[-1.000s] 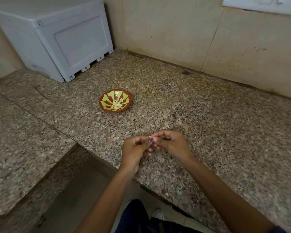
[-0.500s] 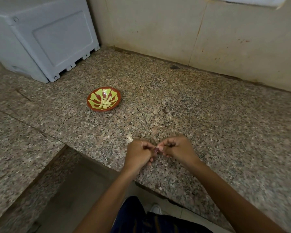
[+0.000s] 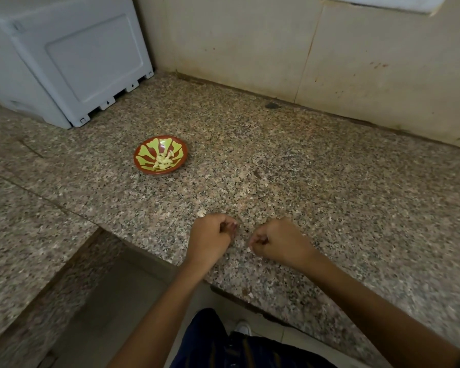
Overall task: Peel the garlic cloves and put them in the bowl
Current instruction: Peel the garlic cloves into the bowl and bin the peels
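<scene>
A speckled granite worktop (image 3: 316, 166) is seen running into a corner formed by beige tiled walls (image 3: 250, 43), with a lower granite ledge (image 3: 24, 235) stepped down at the left. A pale grey plastic box (image 3: 72, 57) is set on the worktop in the far left corner, against the wall. A small red-brown bowl (image 3: 144, 166) patterned with yellow-green petals is placed well in front of the box, apart from both hands, and a small heap of pale peeled garlic cloves (image 3: 164, 161) is held in its middle.

Near the front edge of the worktop both hands are held low, side by side and slightly apart. The left hand (image 3: 210, 237) is curled into a loose fist, the fingertips drawn in toward the thumb; something small and dark-tipped seems to be pinched in that grip, though it is too blurred for the object to be told. The right hand (image 3: 282, 241) is likewise curled, thumb and forefinger closed together at its left side; whether a clove or a scrap of skin is held in that grip cannot be told. A few pale flecks, likely garlic skin (image 3: 248, 249), are scattered on the worktop just beside the right hand, and another pale fleck (image 3: 201, 214) lies just beyond the left hand. Dark trousers (image 3: 223, 346) and a white shoe (image 3: 243, 328) are visible below the worktop edge.
</scene>
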